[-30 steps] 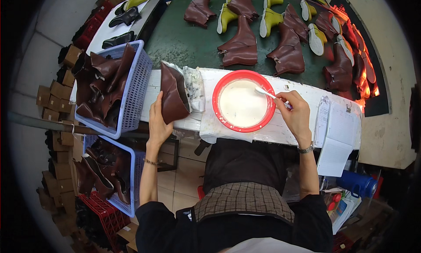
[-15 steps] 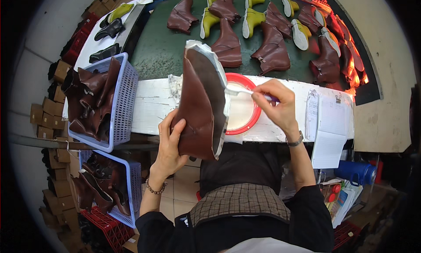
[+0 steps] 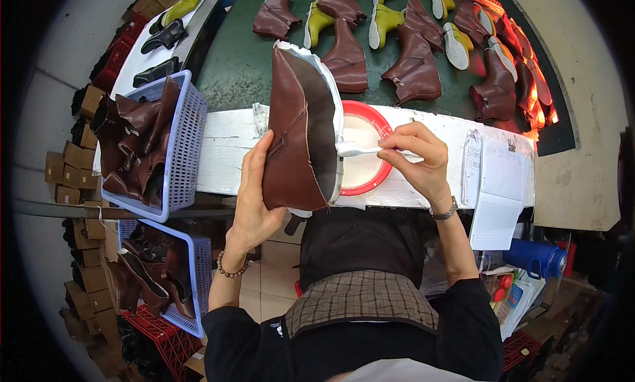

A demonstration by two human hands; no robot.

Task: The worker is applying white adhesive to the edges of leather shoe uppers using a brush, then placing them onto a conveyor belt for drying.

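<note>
Leaning over the bench, the person is wearing a checked cloth (image 3: 360,299) at the waist. Beyond it, the left hand (image 3: 254,213) is holding a brown boot upper (image 3: 286,164) tilted above the near edge of the bench, its fingers partly open and bending against the upper's left side. The right hand (image 3: 423,160) is pinching a white brush (image 3: 360,152), thumb and fingertips closing on the handle, while its tip is meeting the upper's white edge. Behind and beneath them, a red bowl (image 3: 370,112) of white liquid is standing on the white bench (image 3: 221,147). A notebook (image 3: 499,177) is lying to the right, and a blue basket (image 3: 185,144) is holding more brown uppers to the left. Farther off, brown boots (image 3: 413,68) and yellow-green boots (image 3: 383,21) are resting on a green surface (image 3: 241,68), with an orange glow (image 3: 539,117) lighting its right end.
</note>
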